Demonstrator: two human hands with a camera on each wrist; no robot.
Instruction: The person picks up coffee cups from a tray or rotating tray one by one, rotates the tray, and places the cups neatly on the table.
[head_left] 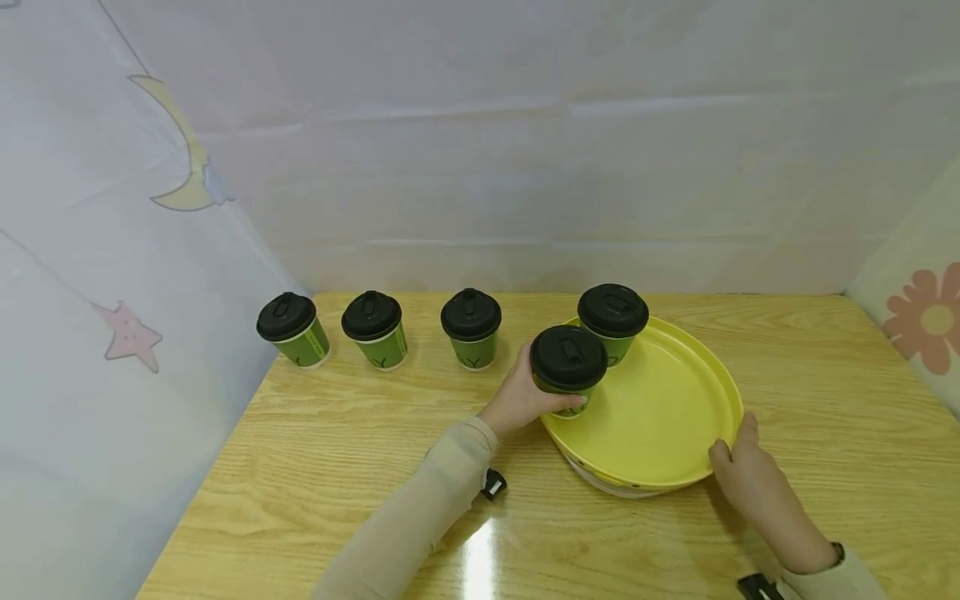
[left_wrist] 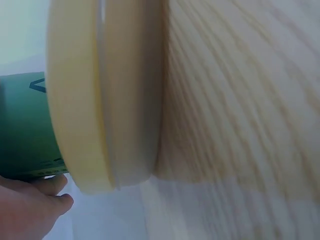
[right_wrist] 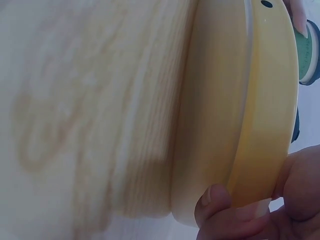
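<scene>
My left hand (head_left: 525, 393) grips a green paper cup (head_left: 567, 367) with a black lid, its thumb across the near side. That cup is upright at the left edge of a round yellow tray (head_left: 667, 417). Whether its bottom touches the tray cannot be told from the head view. Behind it another lidded green cup (head_left: 613, 321) stands on the tray's back left part. At the tray's right front rim, my right hand (head_left: 757, 475) holds on, with fingers curled at the side wall in the right wrist view. Under the tray shows a paler round base (right_wrist: 212, 115).
Three more lidded green cups stand in a row at the back left: the left cup (head_left: 300, 333), the middle cup (head_left: 378, 333) and the right cup (head_left: 472, 333). All are on a wooden table (head_left: 322, 467), with a printed cloth (head_left: 465, 183) hanging behind it.
</scene>
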